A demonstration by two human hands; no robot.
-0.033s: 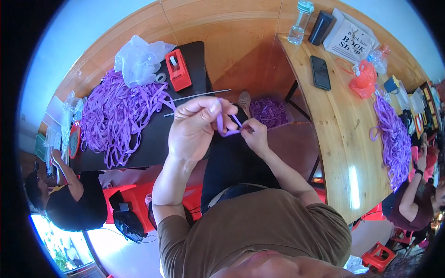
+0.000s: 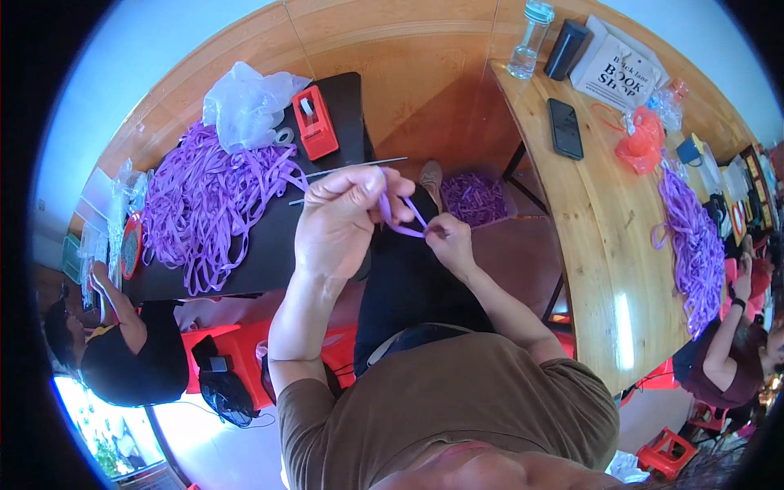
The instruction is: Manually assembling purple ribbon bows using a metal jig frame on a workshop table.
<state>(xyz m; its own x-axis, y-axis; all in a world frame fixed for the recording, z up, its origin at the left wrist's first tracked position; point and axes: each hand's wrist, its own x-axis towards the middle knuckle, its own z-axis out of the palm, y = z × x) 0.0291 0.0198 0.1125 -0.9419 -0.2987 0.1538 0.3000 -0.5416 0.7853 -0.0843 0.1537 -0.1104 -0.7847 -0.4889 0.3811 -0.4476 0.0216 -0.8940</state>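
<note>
Between my hands a narrow purple ribbon (image 2: 403,229) forms a loop above my lap. My left hand (image 2: 339,214) is raised with its fingers bent round one side of the loop. Lower and to the right, my right hand (image 2: 451,245) pinches the other end between thumb and fingertips. To the left, a large heap of purple ribbon (image 2: 200,204) covers much of the dark table (image 2: 269,265), and several strands hang over its near edge. A thin metal rod (image 2: 367,166) sticks out from that table behind my left hand.
Beside the heap are a plastic bag (image 2: 245,106) and a red tape dispenser (image 2: 315,126). A bin of purple pieces (image 2: 475,200) stands on the floor. The wooden table (image 2: 608,237) holds a phone (image 2: 565,129), a bottle (image 2: 529,45) and a ribbon bundle (image 2: 690,237). People sit at both sides.
My left hand has shifted very slightly left, and the ribbon loop between my hands looks a little more stretched. My right hand keeps its pinch.
</note>
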